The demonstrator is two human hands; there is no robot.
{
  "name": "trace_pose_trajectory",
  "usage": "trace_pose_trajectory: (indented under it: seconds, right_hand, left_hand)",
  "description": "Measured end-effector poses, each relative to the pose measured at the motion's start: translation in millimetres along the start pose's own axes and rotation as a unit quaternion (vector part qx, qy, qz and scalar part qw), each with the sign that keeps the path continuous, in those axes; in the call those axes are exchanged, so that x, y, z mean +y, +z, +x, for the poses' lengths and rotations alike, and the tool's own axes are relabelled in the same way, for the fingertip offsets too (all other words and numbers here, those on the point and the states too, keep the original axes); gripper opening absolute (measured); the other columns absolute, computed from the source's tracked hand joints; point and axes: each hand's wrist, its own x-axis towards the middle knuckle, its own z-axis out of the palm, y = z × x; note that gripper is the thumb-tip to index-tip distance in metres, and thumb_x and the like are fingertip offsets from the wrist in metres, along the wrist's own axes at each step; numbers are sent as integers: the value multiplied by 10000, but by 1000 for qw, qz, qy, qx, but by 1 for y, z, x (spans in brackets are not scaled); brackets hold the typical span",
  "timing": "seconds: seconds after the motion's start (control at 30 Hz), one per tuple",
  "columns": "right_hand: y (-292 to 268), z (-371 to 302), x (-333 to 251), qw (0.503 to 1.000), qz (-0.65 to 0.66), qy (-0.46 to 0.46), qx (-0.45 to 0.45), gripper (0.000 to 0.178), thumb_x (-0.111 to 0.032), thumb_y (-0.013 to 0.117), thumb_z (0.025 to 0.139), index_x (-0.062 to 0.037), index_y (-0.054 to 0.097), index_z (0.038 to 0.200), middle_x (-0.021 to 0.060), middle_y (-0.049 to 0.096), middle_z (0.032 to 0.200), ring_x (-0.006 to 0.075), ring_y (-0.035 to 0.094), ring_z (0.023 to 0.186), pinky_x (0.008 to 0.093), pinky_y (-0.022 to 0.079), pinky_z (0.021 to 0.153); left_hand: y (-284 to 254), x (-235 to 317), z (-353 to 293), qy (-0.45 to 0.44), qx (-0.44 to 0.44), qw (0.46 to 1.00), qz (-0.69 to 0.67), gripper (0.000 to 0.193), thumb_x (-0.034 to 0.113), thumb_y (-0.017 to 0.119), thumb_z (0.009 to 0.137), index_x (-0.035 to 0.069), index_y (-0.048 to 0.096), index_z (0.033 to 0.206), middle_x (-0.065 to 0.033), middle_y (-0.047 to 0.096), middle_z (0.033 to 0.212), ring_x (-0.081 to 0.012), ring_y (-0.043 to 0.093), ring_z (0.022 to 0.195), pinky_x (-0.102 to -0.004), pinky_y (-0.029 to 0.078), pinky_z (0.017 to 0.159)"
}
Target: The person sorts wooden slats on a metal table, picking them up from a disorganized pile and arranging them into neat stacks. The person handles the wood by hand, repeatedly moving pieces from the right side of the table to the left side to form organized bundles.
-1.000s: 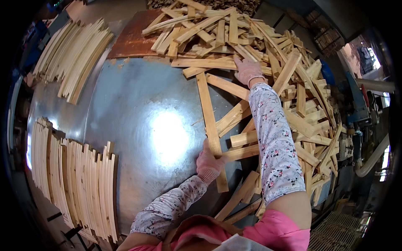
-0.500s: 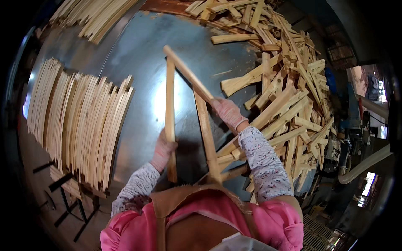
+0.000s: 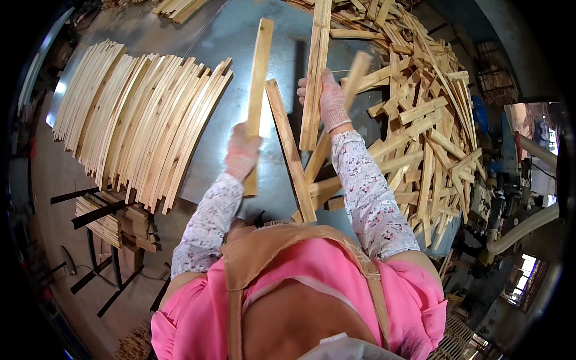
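Note:
My left hand (image 3: 243,153), in a pale pink glove, is closed round the lower part of a narrow wooden strip (image 3: 260,78) held almost upright in view. My right hand (image 3: 329,103), gloved too, grips a second strip (image 3: 315,66) with a knotty face, thumb along its right edge. A blurred strip (image 3: 356,75) slants behind the right wrist; whether that hand touches it I cannot tell. Between my hands another strip (image 3: 289,147) lies at a slant, its near end by loose pieces.
A heap of loose wooden strips (image 3: 420,129) covers the right side of the grey metal table (image 3: 225,51). At the left, strips stand in an even side-by-side row (image 3: 138,114). More strips (image 3: 180,8) lie at the far left, and dark metal legs (image 3: 114,264) show below.
My right hand has moved farther away, and the strip in it now points straight ahead instead of slanting left. The left hand has risen with its strip. A blurred strip now shows by the right wrist.

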Motion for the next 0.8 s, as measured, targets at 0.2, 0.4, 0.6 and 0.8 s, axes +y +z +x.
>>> trace_pose_trajectory:
  seconds: [0.2,0.4,0.6,0.8]
  right_hand:
    - [-12,-50,28,995,-63,20,68,440,-375,489,1095,34,624,1187,168,731,938,244,702,682,353,594,627]
    - [-62,-83,147,803,-550,-226,42,429,-366,626,1038,13,625,1241,182,743,942,327,726,789,416,609,721]
    - [-20,-125,156,669,-726,-132,88,768,-456,755,898,-71,508,1515,235,599,1432,465,596,1286,528,494,1088]
    - [22,-94,167,798,-601,-8,31,600,-364,707,948,-21,579,1424,310,653,1224,472,660,1166,523,541,1026]
  left_hand:
    - [-160,-101,-29,83,175,779,596,756,339,853,856,148,561,1526,-171,560,1530,-335,447,1477,-541,254,1272]
    - [-56,-51,-51,17,-58,995,83,926,412,752,957,-61,338,1638,-311,543,1558,-398,573,1404,-420,438,1198]
    - [-44,-20,-65,-159,-49,953,253,569,457,711,978,48,694,1373,-154,708,1364,-356,638,1279,-468,466,1124]
    - [-184,-128,-47,41,160,825,540,768,453,828,862,108,567,1496,-175,463,1598,-383,396,1489,-539,259,1265]
